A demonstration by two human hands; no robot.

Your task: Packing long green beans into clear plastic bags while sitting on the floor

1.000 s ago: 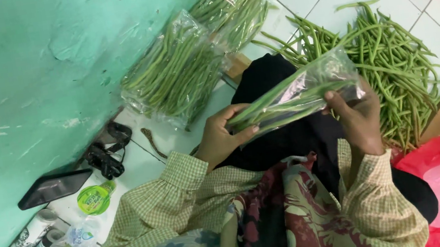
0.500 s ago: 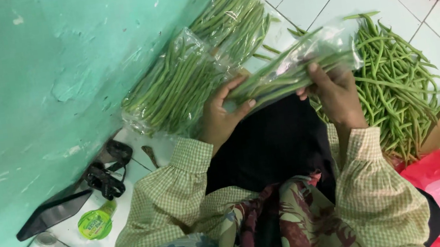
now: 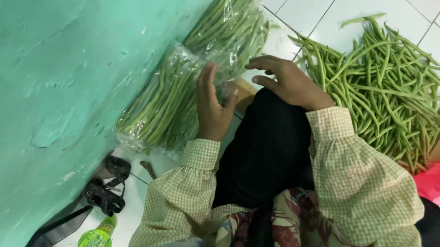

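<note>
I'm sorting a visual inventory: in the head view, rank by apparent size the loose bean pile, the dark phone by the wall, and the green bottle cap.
Largest to smallest:
1. loose bean pile
2. dark phone
3. green bottle cap

Bright even light, glare on the plastic bags [image 3: 170,99] beside the left hand [image 3: 213,107], soft shadow beneath the right hand [image 3: 286,81], slight blur at frame edges

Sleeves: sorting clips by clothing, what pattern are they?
Small green-and-cream check, on the sleeves in the head view.
</note>
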